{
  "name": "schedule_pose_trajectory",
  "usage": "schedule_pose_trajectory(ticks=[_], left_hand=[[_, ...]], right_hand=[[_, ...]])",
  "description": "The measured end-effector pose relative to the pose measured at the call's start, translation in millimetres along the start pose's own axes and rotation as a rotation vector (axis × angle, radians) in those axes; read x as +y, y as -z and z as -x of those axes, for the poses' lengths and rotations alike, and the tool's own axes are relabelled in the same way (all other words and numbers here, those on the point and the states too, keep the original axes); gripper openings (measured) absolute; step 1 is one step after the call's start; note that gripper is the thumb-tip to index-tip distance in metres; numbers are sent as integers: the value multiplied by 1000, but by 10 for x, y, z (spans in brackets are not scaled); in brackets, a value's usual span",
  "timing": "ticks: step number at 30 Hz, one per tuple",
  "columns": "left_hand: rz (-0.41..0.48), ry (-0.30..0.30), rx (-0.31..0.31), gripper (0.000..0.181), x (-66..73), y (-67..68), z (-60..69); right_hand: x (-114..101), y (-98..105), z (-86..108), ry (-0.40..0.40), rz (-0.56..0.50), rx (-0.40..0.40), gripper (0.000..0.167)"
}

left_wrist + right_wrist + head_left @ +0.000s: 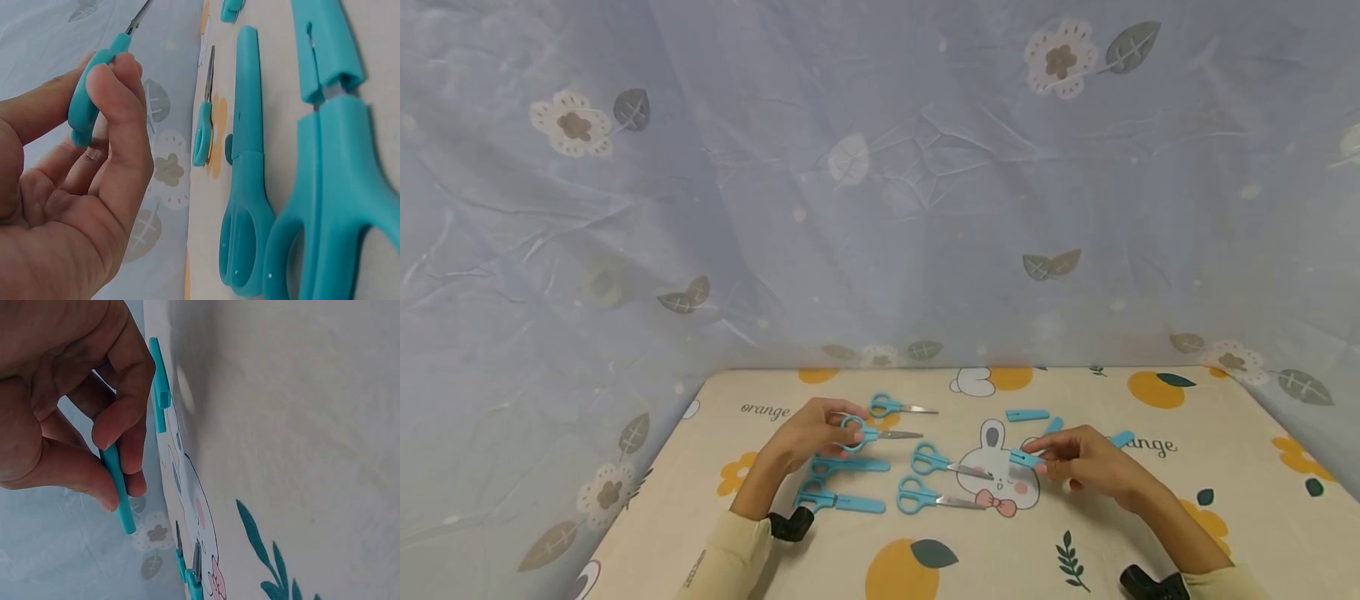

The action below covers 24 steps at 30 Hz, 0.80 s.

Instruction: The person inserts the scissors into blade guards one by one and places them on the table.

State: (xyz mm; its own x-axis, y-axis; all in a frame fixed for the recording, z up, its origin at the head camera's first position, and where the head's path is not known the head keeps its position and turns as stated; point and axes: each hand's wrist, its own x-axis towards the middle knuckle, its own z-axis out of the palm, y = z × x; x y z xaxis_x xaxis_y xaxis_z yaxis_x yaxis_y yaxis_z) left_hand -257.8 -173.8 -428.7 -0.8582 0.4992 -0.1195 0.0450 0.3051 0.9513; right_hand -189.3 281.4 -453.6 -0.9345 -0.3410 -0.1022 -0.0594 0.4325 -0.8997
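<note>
My left hand (817, 431) pinches a pair of scissors (865, 435) by its blue handles, with the bare blades pointing right. In the left wrist view those handles (89, 94) sit between thumb and fingers, lifted off the table. A blue blade cover (1024, 457) is pinched in my right hand (1086, 467); the same cover (119, 487) shows between thumb and fingertips in the right wrist view. Bare-bladed scissors lie between the hands: one at the back (887, 406), two in front (931, 458). Below my left hand rest two covered scissors (850, 502).
More blue covers lie around my right hand: one behind it (1027, 415), one partly hidden (1055, 425), another to its right (1122, 438). The table's cloth (805, 567) has orange, flower and rabbit prints. A patterned sheet (880, 208) hangs behind the table's far edge.
</note>
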Motion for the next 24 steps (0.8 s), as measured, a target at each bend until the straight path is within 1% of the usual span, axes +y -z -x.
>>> schedule_pose_trajectory(ticks=[6, 8, 16, 24], left_hand=[[19, -15, -17, 47, 15, -44, -14], [21, -12, -11, 47, 27, -67, -15], [25, -11, -17, 41, 94, -146, -24], [43, -12, -33, 38, 142, -207, -8]], right_hand=[[-24, -14, 6, -24, -3, 2, 40], [-27, -15, 8, -25, -8, -4, 41], [-58, -9, 17, -18, -48, -32, 44], [-101, -36, -25, -3, -40, -48, 42]])
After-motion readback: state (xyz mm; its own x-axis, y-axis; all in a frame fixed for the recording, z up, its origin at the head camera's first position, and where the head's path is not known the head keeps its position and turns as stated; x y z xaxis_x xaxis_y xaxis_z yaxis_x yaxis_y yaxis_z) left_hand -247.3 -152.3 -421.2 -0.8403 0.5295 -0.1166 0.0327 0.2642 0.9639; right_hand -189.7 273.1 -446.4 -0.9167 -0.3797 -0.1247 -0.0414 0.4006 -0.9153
